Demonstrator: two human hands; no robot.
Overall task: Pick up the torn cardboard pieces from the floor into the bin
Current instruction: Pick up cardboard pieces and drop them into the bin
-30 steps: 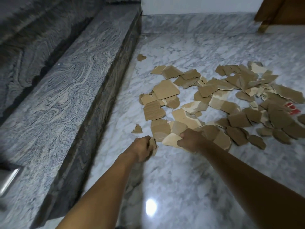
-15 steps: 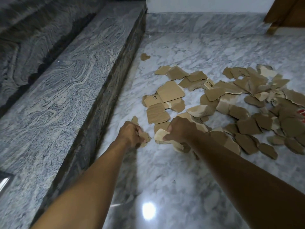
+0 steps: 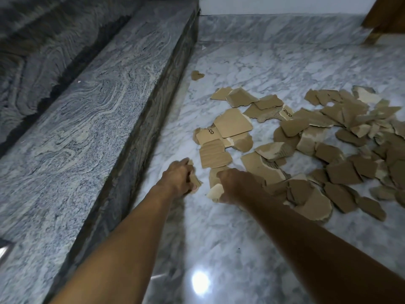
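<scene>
Several torn brown cardboard pieces point(image 3: 311, 150) lie scattered over the white marble floor, thickest on the right. My left hand point(image 3: 178, 176) is closed around small cardboard scraps point(image 3: 195, 182) near the step's base. My right hand point(image 3: 235, 185) grips a pale cardboard piece point(image 3: 215, 191) at the near left edge of the pile. A ribbed piece point(image 3: 213, 155) and a piece printed PICO point(image 3: 208, 136) lie just beyond both hands. One small scrap point(image 3: 197, 75) sits alone farther back. No bin is in view.
A grey granite step point(image 3: 98, 119) runs along the left, its dark riser close to my left hand. A wooden furniture leg point(image 3: 372, 36) stands at the far right corner. A metal object point(image 3: 5, 251) shows at the left edge. Bare marble floor point(image 3: 230, 260) lies under my forearms.
Both hands have moved forward and a little left along the pile's near edge, gathering more pieces. The left hand took the small scrap that lay beside the step.
</scene>
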